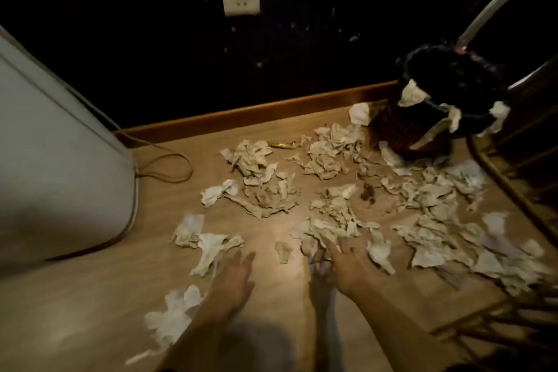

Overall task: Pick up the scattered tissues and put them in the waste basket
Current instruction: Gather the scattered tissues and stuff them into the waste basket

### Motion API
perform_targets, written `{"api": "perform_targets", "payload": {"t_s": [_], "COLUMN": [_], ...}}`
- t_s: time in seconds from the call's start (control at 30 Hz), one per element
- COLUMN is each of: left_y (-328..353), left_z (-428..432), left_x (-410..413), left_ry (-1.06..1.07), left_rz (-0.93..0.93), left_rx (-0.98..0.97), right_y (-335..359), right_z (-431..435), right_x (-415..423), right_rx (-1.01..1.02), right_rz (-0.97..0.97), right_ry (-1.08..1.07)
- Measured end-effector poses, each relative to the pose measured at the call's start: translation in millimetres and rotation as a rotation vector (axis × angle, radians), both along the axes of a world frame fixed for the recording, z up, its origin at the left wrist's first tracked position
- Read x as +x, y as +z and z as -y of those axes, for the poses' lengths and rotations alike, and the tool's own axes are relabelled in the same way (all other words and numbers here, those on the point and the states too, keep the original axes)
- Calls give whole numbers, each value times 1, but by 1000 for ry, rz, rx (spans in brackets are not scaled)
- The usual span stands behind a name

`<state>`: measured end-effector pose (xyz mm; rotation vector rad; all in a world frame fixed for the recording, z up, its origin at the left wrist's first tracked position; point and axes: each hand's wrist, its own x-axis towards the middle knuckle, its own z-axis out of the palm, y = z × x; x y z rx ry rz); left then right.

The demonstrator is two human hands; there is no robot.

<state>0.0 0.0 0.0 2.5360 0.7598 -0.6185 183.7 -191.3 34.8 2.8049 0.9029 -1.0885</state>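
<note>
1. Head view: the waste basket [428, 118] is my landmark. It stands on the wooden floor [271, 296] against the dark wall, with a black liner and a few tissues draped over its rim.
2. The scattered tissues [329, 157] spread out from the foot of the basket across the floor toward me, thickest just beside it and thinning on the side far from it.
3. My left hand [232, 275] is well apart from the basket, flat and low, with its grip spread and holding nothing. Its fingertips are at the edge of a crumpled white tissue [211, 251].
4. My right hand [344, 260] sits between the left hand and the basket, with its grip spread too, fingers reaching into a clump of tissues [329, 229]. Blur keeps me from telling whether they touch yet.
5. Judgement: the task has barely begun, since nearly everything lies on the floor.
6. Risk: the tissues look thin and torn. An open-handed scoop could leave scraps behind or shred them.
7. Risk: a large armful could catch the draped pieces on the rim and knock them down.
8. Risk: a yellow wrapper [283, 145] and a dark clump of debris [367, 192] lie among the tissues near the basket. A careless sweep would gather them too.
9. Risk: the cable [169, 169] loops far from the basket, beside a white appliance [60, 160], and the left hand could snag it.
</note>
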Motion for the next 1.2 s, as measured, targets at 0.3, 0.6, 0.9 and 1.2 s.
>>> {"api": "perform_targets", "payload": {"t_s": [0.3,0.6,0.9,1.2], "left_y": [-185,-174,-192,-147], "left_z": [16,-62,-97,-92], "left_x": [96,66,-50,-117], "left_ry": [-423,42,79,573], "left_rz": [290,628,213,508], "left_rx": [26,141,136,158], "right_y": [-207,-232,-226,-201], "right_z": [-41,-67,-183,-260], "right_x": [39,21,-34,-89], "right_rx": [96,480,778,834], "right_rz": [194,436,293,127], "right_ry": [-1,-6,242,549]}}
